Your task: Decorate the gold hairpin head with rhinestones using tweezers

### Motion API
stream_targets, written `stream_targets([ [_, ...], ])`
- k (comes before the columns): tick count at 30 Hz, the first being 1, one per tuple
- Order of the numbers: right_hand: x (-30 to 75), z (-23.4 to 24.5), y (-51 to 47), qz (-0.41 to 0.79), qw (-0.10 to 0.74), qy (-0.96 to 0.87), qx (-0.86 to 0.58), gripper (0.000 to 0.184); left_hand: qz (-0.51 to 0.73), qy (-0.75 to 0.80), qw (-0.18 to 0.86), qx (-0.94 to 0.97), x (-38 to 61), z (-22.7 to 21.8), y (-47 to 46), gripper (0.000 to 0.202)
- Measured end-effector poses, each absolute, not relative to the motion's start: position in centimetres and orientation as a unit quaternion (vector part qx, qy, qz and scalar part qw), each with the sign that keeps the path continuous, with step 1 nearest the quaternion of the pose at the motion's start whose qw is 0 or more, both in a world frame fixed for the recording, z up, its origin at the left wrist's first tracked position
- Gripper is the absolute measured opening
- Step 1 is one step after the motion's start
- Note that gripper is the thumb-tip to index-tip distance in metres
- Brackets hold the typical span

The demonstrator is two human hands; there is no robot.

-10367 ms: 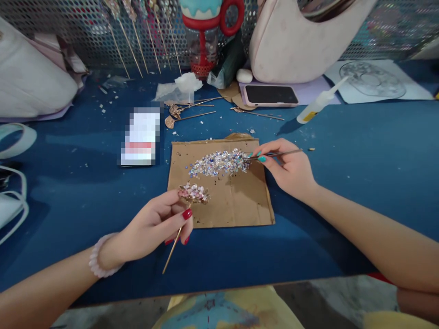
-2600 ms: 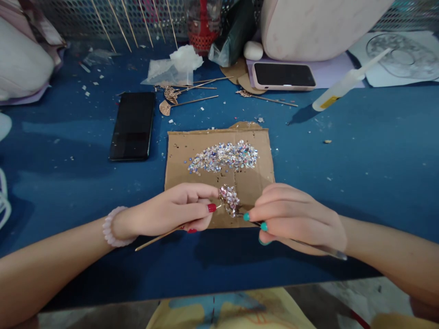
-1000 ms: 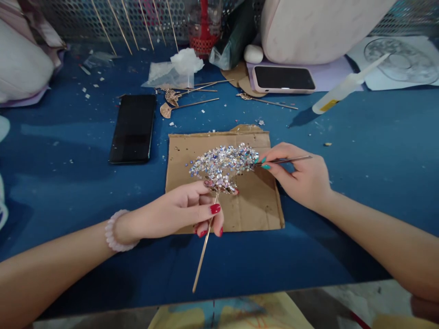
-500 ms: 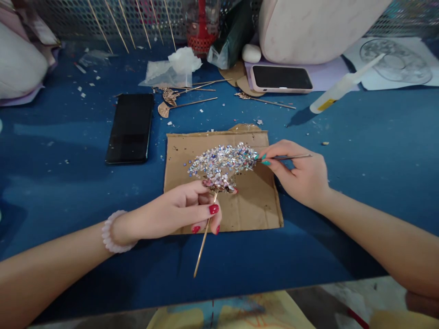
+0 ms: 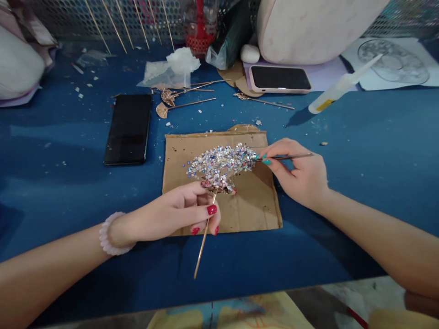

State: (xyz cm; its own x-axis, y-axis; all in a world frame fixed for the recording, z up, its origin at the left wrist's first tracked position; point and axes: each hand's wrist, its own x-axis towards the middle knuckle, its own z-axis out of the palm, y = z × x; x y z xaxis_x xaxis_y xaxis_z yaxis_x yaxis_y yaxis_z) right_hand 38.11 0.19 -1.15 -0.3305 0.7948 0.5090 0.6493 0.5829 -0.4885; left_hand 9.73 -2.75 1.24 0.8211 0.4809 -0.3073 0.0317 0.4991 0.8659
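My left hand (image 5: 181, 212) is closed around the gold stem of a hairpin (image 5: 201, 249), whose ornamental head, covered with pale rhinestones, rises above the fingers. Behind that head lies a loose heap of rhinestones (image 5: 219, 160) in silver, blue and pink, spread over a piece of cardboard (image 5: 250, 205). From the right, my right hand (image 5: 298, 176) pinches slim dark tweezers (image 5: 291, 157) between thumb and forefinger. Their tips reach the right end of the heap, where the stones hide them.
Beyond the cardboard lie several gold hairpins (image 5: 192, 103) and a plastic bag (image 5: 164, 75). A black phone (image 5: 127, 130) is at left, a pink-edged phone (image 5: 279, 78) at the back. A glue bottle (image 5: 329, 98) stands at right before a printed sheet (image 5: 394, 64). Paper scraps dot the blue table (image 5: 370, 151).
The whole view has shifted very slightly. Both hands keep their grips, and the tweezers stay at the right end of the rhinestone heap.
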Motion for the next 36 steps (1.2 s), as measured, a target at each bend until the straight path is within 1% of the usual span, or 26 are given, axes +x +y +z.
stream_targets([
  [12, 38.26, -1.55, 0.26, 0.102, 0.379, -0.799, -0.456, 0.007, 0.139, 0.263, 0.827, 0.477, 9.64, 1.15, -2.77, 0.04],
  [25, 38.34, -1.53, 0.37, 0.107, 0.364, -0.808, -0.451, 0.008, 0.142, 0.26, 0.827, 0.478, 9.53, 1.15, -2.8, 0.04],
  [36, 38.2, -1.52, 0.34, 0.085, 0.368, -0.813, -0.443, 0.009, 0.148, 0.251, 0.832, 0.473, 9.56, 1.03, -2.84, 0.041],
])
